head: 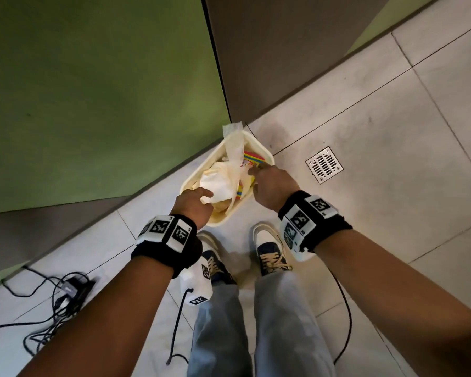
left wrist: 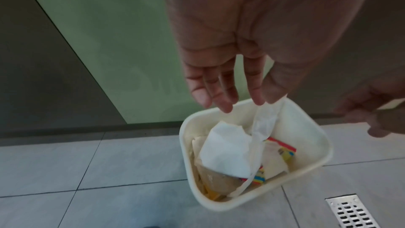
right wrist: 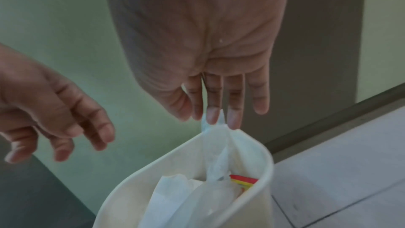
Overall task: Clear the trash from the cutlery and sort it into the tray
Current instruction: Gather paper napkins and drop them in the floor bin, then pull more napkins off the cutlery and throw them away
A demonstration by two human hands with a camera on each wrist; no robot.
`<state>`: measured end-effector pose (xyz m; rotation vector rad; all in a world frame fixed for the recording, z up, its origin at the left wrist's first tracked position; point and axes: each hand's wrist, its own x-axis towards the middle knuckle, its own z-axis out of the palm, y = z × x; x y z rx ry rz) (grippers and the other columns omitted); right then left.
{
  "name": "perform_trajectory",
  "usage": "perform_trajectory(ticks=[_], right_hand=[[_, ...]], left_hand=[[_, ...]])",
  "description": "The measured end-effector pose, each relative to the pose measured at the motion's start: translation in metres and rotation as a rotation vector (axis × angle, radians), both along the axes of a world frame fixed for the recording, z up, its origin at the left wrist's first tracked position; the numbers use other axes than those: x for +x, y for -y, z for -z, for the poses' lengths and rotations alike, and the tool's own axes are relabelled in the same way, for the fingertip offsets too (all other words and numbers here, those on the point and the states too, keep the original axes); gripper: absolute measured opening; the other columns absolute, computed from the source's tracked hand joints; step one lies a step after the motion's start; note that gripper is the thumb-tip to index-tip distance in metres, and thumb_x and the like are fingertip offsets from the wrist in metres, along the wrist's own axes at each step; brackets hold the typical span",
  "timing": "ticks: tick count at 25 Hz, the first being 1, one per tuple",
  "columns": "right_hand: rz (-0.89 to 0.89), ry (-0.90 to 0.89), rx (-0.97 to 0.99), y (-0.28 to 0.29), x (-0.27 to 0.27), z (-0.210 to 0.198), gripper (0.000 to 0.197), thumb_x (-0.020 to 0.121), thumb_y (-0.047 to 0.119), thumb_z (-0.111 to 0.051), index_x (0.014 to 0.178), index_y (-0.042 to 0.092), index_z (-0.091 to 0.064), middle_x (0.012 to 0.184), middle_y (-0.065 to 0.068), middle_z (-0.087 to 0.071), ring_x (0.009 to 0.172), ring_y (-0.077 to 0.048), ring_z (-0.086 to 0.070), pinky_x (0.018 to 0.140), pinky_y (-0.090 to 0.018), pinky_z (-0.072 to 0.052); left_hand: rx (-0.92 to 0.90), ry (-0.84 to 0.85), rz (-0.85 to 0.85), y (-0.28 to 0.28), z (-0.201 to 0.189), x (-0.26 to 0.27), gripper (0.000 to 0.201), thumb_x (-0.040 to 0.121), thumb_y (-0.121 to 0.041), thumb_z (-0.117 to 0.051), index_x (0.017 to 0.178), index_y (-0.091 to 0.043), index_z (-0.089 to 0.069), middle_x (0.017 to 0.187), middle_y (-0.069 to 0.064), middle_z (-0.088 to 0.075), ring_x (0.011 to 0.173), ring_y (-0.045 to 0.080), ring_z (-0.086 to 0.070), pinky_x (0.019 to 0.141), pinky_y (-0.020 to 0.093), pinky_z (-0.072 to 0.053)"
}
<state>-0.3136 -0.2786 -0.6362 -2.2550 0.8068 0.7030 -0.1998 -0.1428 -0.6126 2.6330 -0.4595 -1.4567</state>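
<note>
A small cream waste bin stands on the tiled floor against the wall. In it lie a crumpled white tissue and a colourful striped wrapper. A long paper strip leans on its far rim. My left hand hovers over the bin's near left side with straight fingers and holds nothing. My right hand hangs over the right rim, fingers straight and pointing down just above the strip's tip. No cutlery or tray shows.
A metal floor drain lies right of the bin. Black cables and an adapter sprawl on the floor at the lower left. My shoes stand just behind the bin. A green and grey wall rises behind it.
</note>
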Motion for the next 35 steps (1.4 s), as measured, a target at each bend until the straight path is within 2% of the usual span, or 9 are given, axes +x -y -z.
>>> perform_trajectory(ticks=[7,16,19,21,23,27,29,31,35], right_hand=[[0.167,0.152,-0.037,0.045,-0.044,-0.127,0.034,0.085,0.008,-0.053,0.118,0.009,-0.059,0.116,-0.015,-0.062,0.105,-0.032,-0.061,0.091,-0.035,-0.049],[0.177,0.414,-0.099,0.045,-0.065,-0.348,0.030,0.084,0.010,-0.057,0.114,0.009,-0.062,0.109,-0.013,-0.065,0.095,-0.031,-0.062,0.085,-0.036,-0.050],[0.118,0.479,-0.127,0.044,-0.049,-0.399,0.028,0.085,0.010,-0.057,0.112,0.008,-0.062,0.109,-0.012,-0.065,0.096,-0.029,-0.063,0.084,-0.030,-0.048],[0.093,0.554,-0.129,0.043,-0.028,-0.432,0.026,0.085,0.011,-0.057,0.110,0.009,-0.063,0.105,-0.013,-0.066,0.095,-0.031,-0.065,0.087,-0.035,-0.052],[0.062,0.648,-0.136,0.038,-0.002,-0.464,0.024,0.084,0.011,-0.058,0.107,0.009,-0.064,0.099,-0.014,-0.068,0.092,-0.032,-0.065,0.087,-0.044,-0.053],[0.008,0.769,-0.106,0.016,0.058,-0.533,0.023,0.087,0.013,-0.056,0.109,0.010,-0.063,0.089,-0.006,-0.065,0.074,-0.023,-0.062,0.075,-0.029,-0.050],[-0.006,0.852,-0.114,0.003,0.092,-0.561,0.023,0.087,0.016,-0.056,0.108,0.011,-0.063,0.086,-0.001,-0.063,0.067,-0.022,-0.060,0.071,-0.026,-0.046],[-0.029,0.907,-0.140,-0.006,0.127,-0.576,0.023,0.086,0.017,-0.056,0.107,0.012,-0.064,0.088,-0.001,-0.064,0.069,-0.024,-0.061,0.073,-0.028,-0.047],[-0.055,0.869,-0.293,0.005,0.186,-0.582,0.026,0.086,0.013,-0.054,0.110,0.011,-0.065,0.111,-0.012,-0.064,0.095,-0.027,-0.060,0.088,-0.031,-0.045]], left_hand=[[-0.228,0.019,-0.092,0.015,-0.138,-0.013,0.028,0.089,-0.013,-0.053,0.116,-0.016,-0.062,0.118,0.005,-0.065,0.108,0.022,-0.058,0.095,0.025,-0.041],[-0.560,0.257,-0.174,-0.005,-0.393,-0.026,0.025,0.091,-0.013,-0.050,0.112,-0.012,-0.064,0.112,0.008,-0.069,0.083,0.021,-0.062,0.074,0.018,-0.044],[-0.684,0.337,-0.229,-0.015,-0.448,-0.014,0.025,0.090,-0.009,-0.053,0.111,-0.011,-0.064,0.109,0.007,-0.069,0.082,0.014,-0.057,0.063,0.000,-0.039],[-0.747,0.376,-0.255,-0.020,-0.479,-0.001,0.024,0.090,-0.009,-0.053,0.112,-0.010,-0.064,0.102,0.005,-0.067,0.083,0.011,-0.055,0.065,-0.004,-0.038],[-0.808,0.399,-0.293,-0.025,-0.504,0.013,0.023,0.090,-0.011,-0.053,0.111,-0.012,-0.063,0.092,-0.002,-0.061,0.078,0.010,-0.054,0.075,0.011,-0.045],[-0.909,0.519,-0.385,-0.041,-0.539,0.048,0.023,0.088,-0.012,-0.056,0.108,-0.014,-0.065,0.075,-0.015,-0.056,0.060,0.008,-0.048,0.060,0.011,-0.043],[-0.942,0.556,-0.376,-0.051,-0.554,0.071,0.023,0.088,-0.010,-0.055,0.109,-0.013,-0.065,0.084,-0.004,-0.063,0.065,0.013,-0.055,0.068,0.015,-0.047],[-0.986,0.564,-0.395,-0.061,-0.567,0.096,0.023,0.089,-0.006,-0.053,0.110,-0.009,-0.063,0.095,0.008,-0.067,0.076,0.016,-0.066,0.077,0.024,-0.055],[-0.922,0.645,-0.356,-0.065,-0.578,0.145,0.026,0.088,-0.008,-0.055,0.113,-0.009,-0.062,0.098,0.001,-0.061,0.072,0.010,-0.059,0.075,0.023,-0.056]])
